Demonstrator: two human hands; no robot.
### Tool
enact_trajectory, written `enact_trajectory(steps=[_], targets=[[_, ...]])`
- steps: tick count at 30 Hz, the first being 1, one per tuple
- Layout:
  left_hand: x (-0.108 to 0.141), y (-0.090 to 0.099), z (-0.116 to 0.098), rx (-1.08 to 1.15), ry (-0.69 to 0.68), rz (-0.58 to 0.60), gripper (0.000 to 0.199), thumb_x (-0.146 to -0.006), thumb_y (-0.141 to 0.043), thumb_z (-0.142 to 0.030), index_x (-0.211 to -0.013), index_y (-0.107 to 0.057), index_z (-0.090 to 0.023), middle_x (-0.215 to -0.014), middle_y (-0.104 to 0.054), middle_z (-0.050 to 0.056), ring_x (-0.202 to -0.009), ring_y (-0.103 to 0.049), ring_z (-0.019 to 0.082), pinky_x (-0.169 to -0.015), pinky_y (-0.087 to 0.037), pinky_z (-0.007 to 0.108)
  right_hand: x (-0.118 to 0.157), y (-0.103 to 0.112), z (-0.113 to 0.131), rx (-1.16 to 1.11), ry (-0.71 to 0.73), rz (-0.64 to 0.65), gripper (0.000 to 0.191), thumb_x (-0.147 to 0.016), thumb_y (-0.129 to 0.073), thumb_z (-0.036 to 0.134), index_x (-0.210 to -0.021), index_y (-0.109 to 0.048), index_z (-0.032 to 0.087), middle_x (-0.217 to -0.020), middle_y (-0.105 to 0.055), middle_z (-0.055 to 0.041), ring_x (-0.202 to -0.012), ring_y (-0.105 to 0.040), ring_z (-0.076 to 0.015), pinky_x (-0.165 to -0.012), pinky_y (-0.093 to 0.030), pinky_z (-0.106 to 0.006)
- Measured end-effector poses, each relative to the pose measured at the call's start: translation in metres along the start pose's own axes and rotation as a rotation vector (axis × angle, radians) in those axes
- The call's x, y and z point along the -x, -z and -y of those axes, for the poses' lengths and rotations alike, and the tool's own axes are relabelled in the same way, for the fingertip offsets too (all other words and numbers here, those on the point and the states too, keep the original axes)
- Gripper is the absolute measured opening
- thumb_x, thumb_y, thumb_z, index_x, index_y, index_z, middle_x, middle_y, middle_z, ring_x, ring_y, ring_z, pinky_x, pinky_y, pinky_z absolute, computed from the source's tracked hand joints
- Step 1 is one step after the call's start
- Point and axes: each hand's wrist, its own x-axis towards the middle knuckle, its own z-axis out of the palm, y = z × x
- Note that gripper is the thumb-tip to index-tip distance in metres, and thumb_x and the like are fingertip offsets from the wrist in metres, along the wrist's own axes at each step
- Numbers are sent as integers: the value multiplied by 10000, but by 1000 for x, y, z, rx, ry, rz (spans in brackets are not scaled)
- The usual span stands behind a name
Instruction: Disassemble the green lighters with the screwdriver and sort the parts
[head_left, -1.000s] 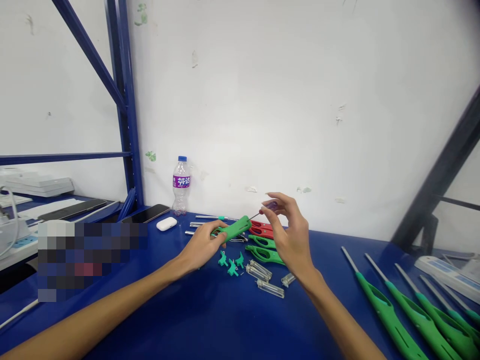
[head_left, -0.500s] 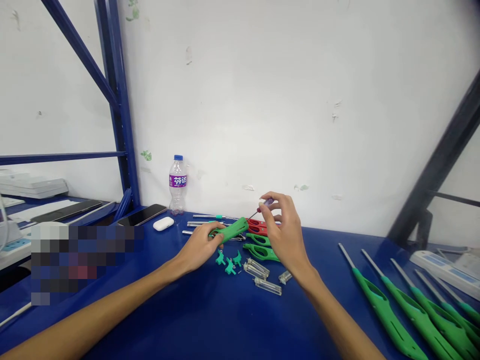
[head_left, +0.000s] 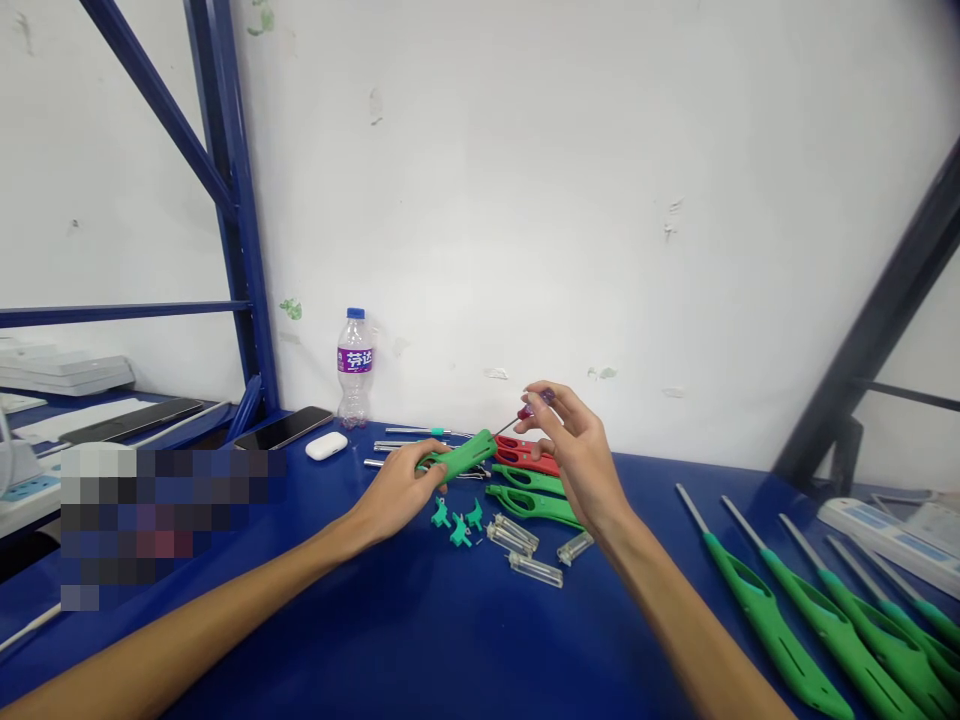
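My left hand [head_left: 405, 487] is closed around a green lighter handle [head_left: 466, 457], held tilted above the table. In my right hand [head_left: 574, 445] a small screwdriver [head_left: 534, 405] with a translucent purple and red grip is pinched, its thin shaft reaching to the end of the handle. Beneath lie several green trigger pieces [head_left: 460, 530] and clear lighter fuel tanks [head_left: 535, 570]. Red handle shells [head_left: 527, 452] and green handle shells [head_left: 529, 502] rest behind, partly hidden by my right hand. Metal lighter tubes [head_left: 409, 446] lie behind my left hand.
Several assembled green lighters [head_left: 780, 625] lie at the right, by a white power strip [head_left: 892, 545]. A white earbud case [head_left: 326, 446], a phone [head_left: 285, 429] and a plastic bottle [head_left: 355, 370] stand or lie at the back left. A blue metal frame [head_left: 244, 220] rises at the left.
My right hand has shifted slightly right, drawing the screwdriver back a little from the green handle. My left hand and the handle stay nearly in place.
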Motion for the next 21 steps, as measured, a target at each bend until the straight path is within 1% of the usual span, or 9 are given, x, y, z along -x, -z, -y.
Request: enact_trajectory(steps=[3,6,9,12,14,16,19,21], targets=[[0,-1,0,5,4,5,332,-1043,-633,-456,-1170,-665,-151,-922,-694,19,-741,-671,147,-695,-584,314,0,-1,-1,-24,-14,-8,351,-880,-796,538,-1026,-701,234,-1017,-641,-32,-721,-669,-139,-491,-472,-221],[0,-1,0,5,9,18,328,-1046,-630,-454,-1160,-672,-150,-886,-688,10,-729,-669,145,-691,-584,312,0,-2,-3,-32,-23,-20,433,-834,-850,521,-1109,-674,237,-1069,-672,-38,-627,-646,-110,-459,-447,-219],[1,-2,0,3,12,19,332,-1048,-625,-458,-1160,-675,-149,-872,-685,6,-724,-668,146,-689,-584,312,0,-3,-5,-24,-11,-21,428,-886,-795,544,-1154,-655,240,-1119,-681,-53,-623,-659,-112,-454,-456,-218],[2,-3,0,3,6,14,330,-1046,-628,-456,-1165,-670,-150,-886,-684,8,-726,-665,146,-687,-582,310,1,-4,-6,1,22,-27,404,-944,-716,566,-1181,-675,242,-1138,-664,-63,-712,-690,-137,-478,-488,-217],[2,-3,0,3,2,12,324,-1046,-630,-448,-1171,-666,-151,-894,-683,10,-727,-663,143,-684,-581,308,2,-4,-6,14,39,-33,383,-953,-700,565,-1159,-682,242,-1111,-655,-57,-767,-695,-152,-500,-505,-217],[1,-3,1,1,1,9,318,-1046,-632,-440,-1175,-663,-151,-900,-684,12,-729,-663,143,-683,-581,307,3,-6,-5,22,51,-37,359,-957,-690,564,-1115,-677,242,-1072,-653,-49,-750,-667,-146,-507,-511,-222],[0,-2,1,-4,1,1,312,-1046,-634,-431,-1182,-660,-151,-914,-690,15,-741,-672,146,-692,-587,311,5,-8,-2,50,69,-37,358,-973,-660,580,-1071,-687,237,-1013,-661,-44,-676,-593,-128,-502,-502,-238],[-1,-2,2,-9,-2,-6,311,-1047,-634,-427,-1188,-659,-150,-923,-693,17,-752,-677,149,-701,-592,316,7,-9,-1,87,83,-31,373,-991,-637,581,-1087,-722,231,-1002,-679,-50,-656,-566,-126,-518,-499,-252]])
